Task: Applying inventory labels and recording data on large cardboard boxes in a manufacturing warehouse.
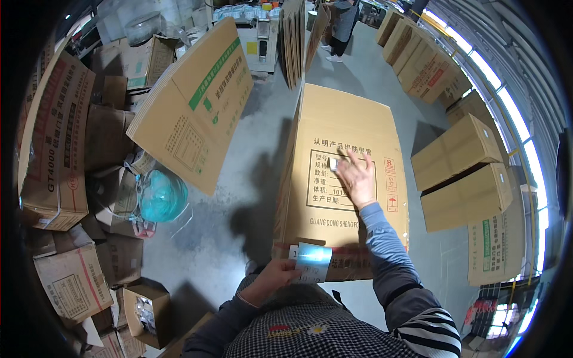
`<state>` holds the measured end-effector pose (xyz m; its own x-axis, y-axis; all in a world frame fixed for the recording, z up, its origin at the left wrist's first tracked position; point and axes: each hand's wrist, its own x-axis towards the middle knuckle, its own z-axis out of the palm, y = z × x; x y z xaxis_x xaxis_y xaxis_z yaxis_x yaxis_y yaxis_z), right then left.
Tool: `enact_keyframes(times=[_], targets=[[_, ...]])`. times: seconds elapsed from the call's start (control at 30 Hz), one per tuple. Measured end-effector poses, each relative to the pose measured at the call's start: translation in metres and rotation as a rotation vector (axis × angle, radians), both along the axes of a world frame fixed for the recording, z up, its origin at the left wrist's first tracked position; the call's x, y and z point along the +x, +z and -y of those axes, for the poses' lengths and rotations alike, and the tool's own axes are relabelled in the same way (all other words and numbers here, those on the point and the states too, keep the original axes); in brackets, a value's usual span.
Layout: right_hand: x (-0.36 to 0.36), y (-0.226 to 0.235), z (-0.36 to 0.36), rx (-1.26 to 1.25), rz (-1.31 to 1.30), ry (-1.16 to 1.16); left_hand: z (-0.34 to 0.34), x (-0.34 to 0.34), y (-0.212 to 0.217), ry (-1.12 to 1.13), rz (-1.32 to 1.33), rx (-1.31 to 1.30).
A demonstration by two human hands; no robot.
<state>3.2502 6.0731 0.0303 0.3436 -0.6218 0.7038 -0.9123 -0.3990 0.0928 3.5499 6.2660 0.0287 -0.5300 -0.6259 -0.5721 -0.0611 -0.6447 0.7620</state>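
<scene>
Your right hand (356,179) lies flat and open on the top face of the large cardboard box (343,179) standing in front of you, fingers spread over the printed panel. Under its fingertips sits a small white label (333,164), pressed against the box; the hand grips nothing.

Your left hand (276,275) is closed on a sheet of labels (311,262), thumb and fingers pinching its left edge. The sheet is glossy, catches the light, and sits just at the near edge of the box, low in the view.

The box rests on the grey concrete floor (227,227), its long side running away from you.

To your left, a second big carton with green print (194,107) leans tilted, well apart from the one you work on. Below it lies a teal bundle in clear plastic (162,196) among smaller opened cartons. To your right, two plain stacked boxes (465,173) stand near the window wall. At the far end, a person (341,24) stands by a row of flattened cartons (292,39).
</scene>
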Motion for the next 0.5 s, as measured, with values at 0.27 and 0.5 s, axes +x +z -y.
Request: enact_keyframes(times=[0.27, 0.5], targets=[[-0.003, -0.010, -0.018, 0.136, 0.095, 0.057, 0.004, 0.000, 0.003, -0.056, 0.027, 0.003], [-0.004, -0.011, -0.021, 0.148, 0.094, 0.080, 0.004, 0.000, -0.006, -0.071, -0.001, -0.018]])
